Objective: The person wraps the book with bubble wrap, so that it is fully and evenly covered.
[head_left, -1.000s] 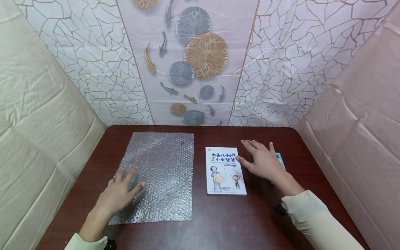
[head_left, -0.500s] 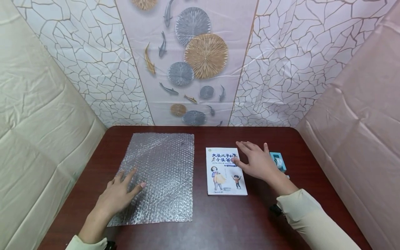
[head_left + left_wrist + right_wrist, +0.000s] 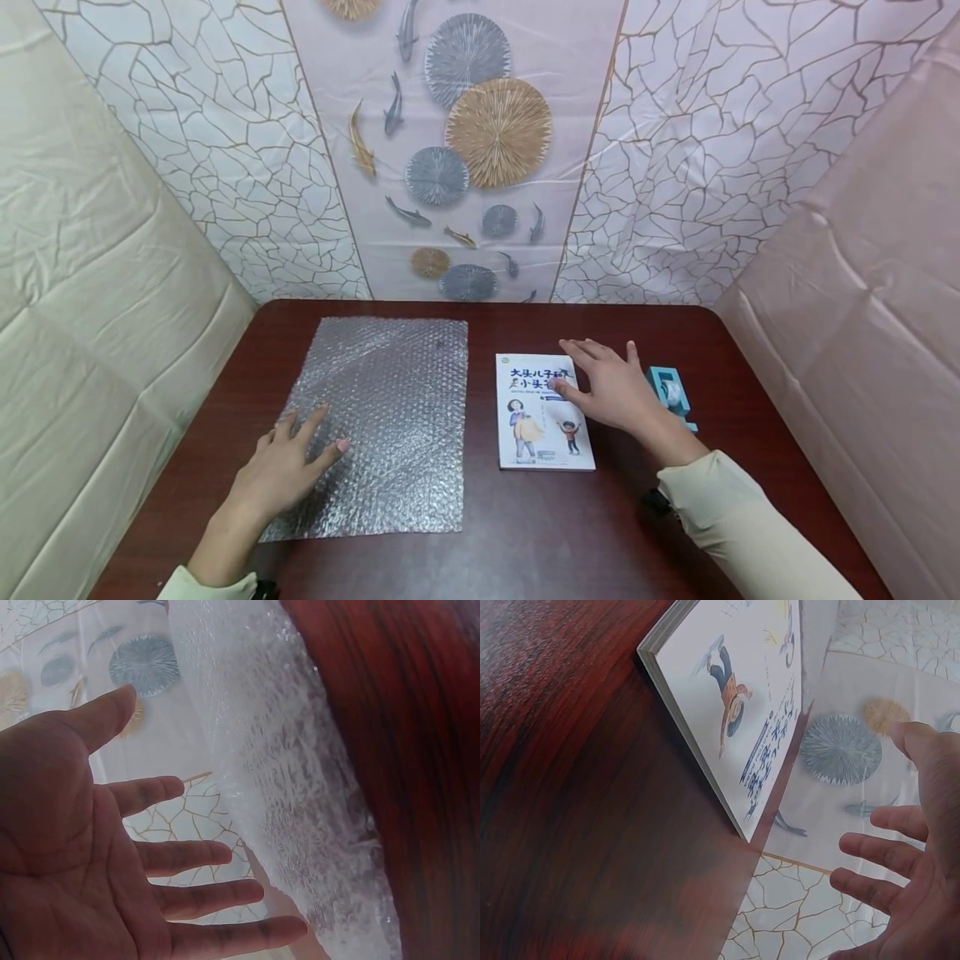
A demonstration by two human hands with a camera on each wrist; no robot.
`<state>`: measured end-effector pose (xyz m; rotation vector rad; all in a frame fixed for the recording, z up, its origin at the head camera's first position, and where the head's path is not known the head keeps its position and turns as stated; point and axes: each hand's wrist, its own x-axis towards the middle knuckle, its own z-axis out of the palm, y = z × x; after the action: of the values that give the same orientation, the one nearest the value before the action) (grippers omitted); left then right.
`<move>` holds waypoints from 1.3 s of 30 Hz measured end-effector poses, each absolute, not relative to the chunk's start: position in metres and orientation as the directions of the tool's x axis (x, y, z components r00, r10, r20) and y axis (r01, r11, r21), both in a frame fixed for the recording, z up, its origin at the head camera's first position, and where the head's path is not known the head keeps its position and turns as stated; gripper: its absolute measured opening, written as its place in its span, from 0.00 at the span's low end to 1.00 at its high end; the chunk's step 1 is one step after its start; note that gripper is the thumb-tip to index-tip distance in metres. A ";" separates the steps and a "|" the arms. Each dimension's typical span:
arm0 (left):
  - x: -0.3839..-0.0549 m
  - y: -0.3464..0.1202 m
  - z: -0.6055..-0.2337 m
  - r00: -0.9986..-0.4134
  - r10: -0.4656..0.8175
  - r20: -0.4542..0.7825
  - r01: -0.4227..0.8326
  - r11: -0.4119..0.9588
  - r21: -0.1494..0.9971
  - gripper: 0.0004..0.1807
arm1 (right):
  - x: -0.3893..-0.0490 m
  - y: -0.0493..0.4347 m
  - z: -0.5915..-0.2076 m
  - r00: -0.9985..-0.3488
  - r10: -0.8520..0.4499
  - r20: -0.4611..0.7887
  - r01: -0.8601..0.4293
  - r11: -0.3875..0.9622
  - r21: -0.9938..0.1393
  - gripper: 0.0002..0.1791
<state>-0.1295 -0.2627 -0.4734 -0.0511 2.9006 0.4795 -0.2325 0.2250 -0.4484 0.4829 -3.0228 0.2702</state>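
A sheet of clear bubble wrap (image 3: 390,417) lies flat on the left of the table. My left hand (image 3: 277,467) hovers over its lower left part, fingers spread; the left wrist view shows a gap between the fingers and the bubble wrap (image 3: 277,765). To the right lies a white book (image 3: 536,433) with two drawn figures on its cover. Above its upper right corner my right hand (image 3: 611,387) is held with fingers apart. In the right wrist view this hand (image 3: 922,855) stands clear of the book (image 3: 727,712) and holds nothing.
A light-blue tape dispenser (image 3: 667,390) stands right of the right hand, partly behind the forearm. The dark red wooden table (image 3: 510,550) ends at a patterned cloth backdrop (image 3: 480,233), with beige cloth walls (image 3: 90,333) at both sides.
My right hand has moved slightly left, farther over the book, which uncovers more of the tape dispenser. The left hand has stayed nearly still above the bubble wrap.
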 end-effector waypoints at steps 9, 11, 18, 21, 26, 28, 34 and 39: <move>-0.128 -0.263 -0.473 -0.976 -0.011 -0.218 -0.079 0.949 0.306 0.51 | -0.236 0.222 -0.449 -0.942 -0.319 0.103 -0.332 0.929 -0.161 0.44; -0.127 -0.263 -0.473 -0.977 -0.012 -0.213 -0.079 0.949 0.306 0.51 | -0.237 0.221 -0.448 -0.941 -0.322 0.104 -0.336 0.927 -0.165 0.44; -0.126 -0.263 -0.474 -0.977 -0.024 -0.210 -0.088 0.949 0.301 0.50 | -0.239 0.216 -0.447 -0.936 -0.337 0.106 -0.351 0.920 -0.173 0.44; -0.126 -0.263 -0.474 -0.975 -0.030 -0.219 -0.097 0.949 0.301 0.51 | -0.240 0.213 -0.447 -0.934 -0.341 0.104 -0.355 0.919 -0.171 0.44; -0.125 -0.264 -0.476 -0.973 -0.034 -0.228 -0.103 0.948 0.300 0.52 | -0.241 0.211 -0.448 -0.934 -0.344 0.093 -0.355 0.921 -0.158 0.44; -0.124 -0.264 -0.477 -0.974 -0.035 -0.223 -0.102 0.949 0.298 0.52 | -0.241 0.211 -0.449 -0.934 -0.346 0.090 -0.356 0.921 -0.158 0.44; -0.122 -0.265 -0.479 -0.977 -0.036 -0.209 -0.099 0.949 0.298 0.51 | -0.243 0.207 -0.448 -0.929 -0.360 0.085 -0.370 0.915 -0.162 0.44; -0.123 -0.265 -0.480 -0.976 -0.032 -0.217 -0.098 0.949 0.300 0.51 | -0.244 0.205 -0.446 -0.926 -0.368 0.084 -0.377 0.913 -0.154 0.45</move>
<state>-0.1233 -0.2652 -0.4800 -0.0971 2.8928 0.4614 -0.2443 0.2054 -0.4463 0.5890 -3.0209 0.2594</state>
